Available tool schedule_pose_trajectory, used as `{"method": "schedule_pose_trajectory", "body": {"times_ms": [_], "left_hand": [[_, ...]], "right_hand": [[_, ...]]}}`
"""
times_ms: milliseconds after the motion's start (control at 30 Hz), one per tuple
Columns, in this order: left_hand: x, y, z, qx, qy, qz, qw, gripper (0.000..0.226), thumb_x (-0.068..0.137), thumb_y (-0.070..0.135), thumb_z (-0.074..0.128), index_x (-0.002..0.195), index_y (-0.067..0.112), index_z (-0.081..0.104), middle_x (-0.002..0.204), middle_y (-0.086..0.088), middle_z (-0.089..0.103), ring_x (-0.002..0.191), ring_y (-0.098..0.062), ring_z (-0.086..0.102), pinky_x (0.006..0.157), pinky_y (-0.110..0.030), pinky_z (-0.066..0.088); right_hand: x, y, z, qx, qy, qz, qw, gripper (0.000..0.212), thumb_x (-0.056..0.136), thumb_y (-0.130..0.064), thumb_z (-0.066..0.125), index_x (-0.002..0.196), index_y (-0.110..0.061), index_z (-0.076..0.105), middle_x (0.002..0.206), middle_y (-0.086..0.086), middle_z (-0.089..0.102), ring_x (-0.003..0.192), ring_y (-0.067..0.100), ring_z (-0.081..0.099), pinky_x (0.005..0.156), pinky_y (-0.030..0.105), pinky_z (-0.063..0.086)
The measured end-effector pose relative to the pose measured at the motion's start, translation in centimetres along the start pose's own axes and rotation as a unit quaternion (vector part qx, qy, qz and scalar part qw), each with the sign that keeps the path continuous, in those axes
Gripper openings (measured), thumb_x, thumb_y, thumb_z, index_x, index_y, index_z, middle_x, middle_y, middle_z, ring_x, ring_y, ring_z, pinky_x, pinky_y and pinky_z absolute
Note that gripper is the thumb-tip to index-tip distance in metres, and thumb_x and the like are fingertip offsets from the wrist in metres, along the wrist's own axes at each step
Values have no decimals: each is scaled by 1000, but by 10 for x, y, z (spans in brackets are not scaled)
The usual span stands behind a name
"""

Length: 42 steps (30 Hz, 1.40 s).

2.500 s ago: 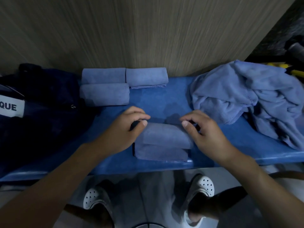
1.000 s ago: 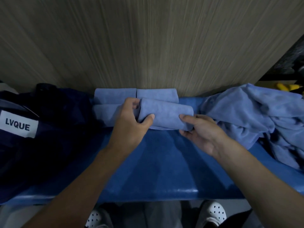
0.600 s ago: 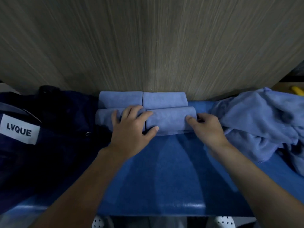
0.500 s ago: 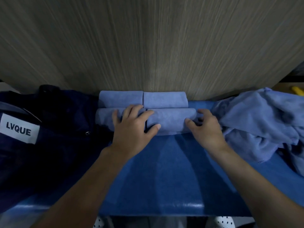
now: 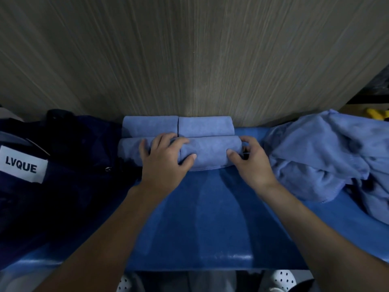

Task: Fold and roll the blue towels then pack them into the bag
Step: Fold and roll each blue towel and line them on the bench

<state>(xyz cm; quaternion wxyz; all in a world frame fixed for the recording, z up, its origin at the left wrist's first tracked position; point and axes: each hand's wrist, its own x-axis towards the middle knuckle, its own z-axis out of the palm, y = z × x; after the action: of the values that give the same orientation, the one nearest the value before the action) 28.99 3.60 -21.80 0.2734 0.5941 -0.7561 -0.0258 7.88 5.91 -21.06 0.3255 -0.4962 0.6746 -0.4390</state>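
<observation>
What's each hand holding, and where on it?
Both hold the front-right rolled towel: left hand grips its left end, right hand pinches its right end.

— From where do we look?
— We have one view, from the head. It faces forward and down onto the smooth blue table top [image 5: 200, 218] and the grey-brown wood-grain wall panel [image 5: 189, 60] behind it.
— How near are we?
— Near. The left hand [image 5: 164, 163] and the right hand [image 5: 250, 163] hold the light blue rolled towel [image 5: 210, 152] mid-view; white perforated shoes [image 5: 282, 281] show at the bottom edge.
</observation>
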Motion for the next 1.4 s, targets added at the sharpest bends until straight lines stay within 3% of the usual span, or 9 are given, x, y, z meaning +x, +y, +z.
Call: {"method": "schedule_pose_trajectory", "body": {"times_ms": [233, 433, 600, 800, 900, 1000, 1100, 1300, 1400], "left_hand": [[5, 35, -13, -6, -13, 38, 999, 40, 81, 58, 52, 106, 29, 66, 118, 10, 59, 117, -16, 53, 103, -60, 30], [29, 131, -22, -81, -48, 125, 988, 36, 84, 52, 57, 109, 27, 66, 112, 8, 64, 109, -19, 58, 99, -50, 38], [41, 216, -1, -81, -127, 192, 970, 41, 85, 48, 65, 121, 28, 62, 121, 7, 61, 114, -22, 55, 95, -43, 41], [45, 276, 27, 45, -190, 274, 942, 39, 81, 50, 67, 114, 29, 63, 121, 7, 57, 117, -22, 48, 89, -40, 33], [47, 279, 35, 69, -177, 287, 939, 18, 89, 39, 64, 101, 27, 65, 108, 8, 63, 111, -20, 53, 83, -37, 30], [48, 275, 35, 28, -167, 280, 945, 8, 92, 30, 62, 91, 24, 67, 97, 7, 65, 101, -20, 58, 78, -35, 30], [47, 270, 21, -58, -97, 294, 949, 11, 88, 21, 67, 77, 18, 64, 85, 4, 62, 86, -24, 60, 74, -38, 38], [55, 266, -45, -132, 20, 306, 943, 8, 88, 17, 61, 82, 13, 65, 85, 3, 60, 74, -22, 60, 70, -47, 48], [56, 262, -84, -159, 56, 296, 940, 6, 90, 15, 60, 86, 13, 63, 87, 4, 59, 76, -20, 59, 71, -46, 49]], "right_hand": [[-17, -6, -23, -45, 40, -33, 998, 51, 85, -32, 71, 128, -15, 51, 110, 0, 54, 90, 11, 57, 77, 21, 47], [-31, -15, -84, -66, 112, -67, 989, 21, 86, -19, 69, 104, -11, 61, 94, 2, 65, 80, 13, 60, 67, 7, 41], [-39, -12, -164, -153, 216, -110, 958, 10, 82, -14, 67, 90, -13, 61, 81, 0, 61, 78, 20, 56, 74, 35, 46], [-37, 8, -218, -323, 202, -56, 923, 38, 79, -25, 67, 116, -19, 61, 109, 11, 57, 104, 36, 48, 83, 47, 41], [-33, 18, -227, -394, 153, -56, 904, 40, 83, -31, 63, 123, -29, 60, 113, 9, 52, 107, 35, 42, 86, 44, 33], [-29, 18, -232, -374, 172, -88, 907, 21, 87, -28, 59, 104, -28, 71, 101, 6, 52, 99, 33, 44, 78, 41, 32], [-28, 8, -236, -309, 211, -106, 921, 22, 83, -28, 52, 89, -21, 72, 92, 6, 53, 94, 34, 47, 74, 43, 34], [-38, -20, -251, -177, 230, -155, 944, 21, 85, -20, 54, 97, -18, 71, 85, -4, 48, 83, 27, 57, 76, 50, 47], [-48, -40, -256, -210, 232, -100, 945, 21, 88, -17, 55, 105, -22, 66, 98, 0, 53, 100, 31, 53, 86, 48, 43]]}}
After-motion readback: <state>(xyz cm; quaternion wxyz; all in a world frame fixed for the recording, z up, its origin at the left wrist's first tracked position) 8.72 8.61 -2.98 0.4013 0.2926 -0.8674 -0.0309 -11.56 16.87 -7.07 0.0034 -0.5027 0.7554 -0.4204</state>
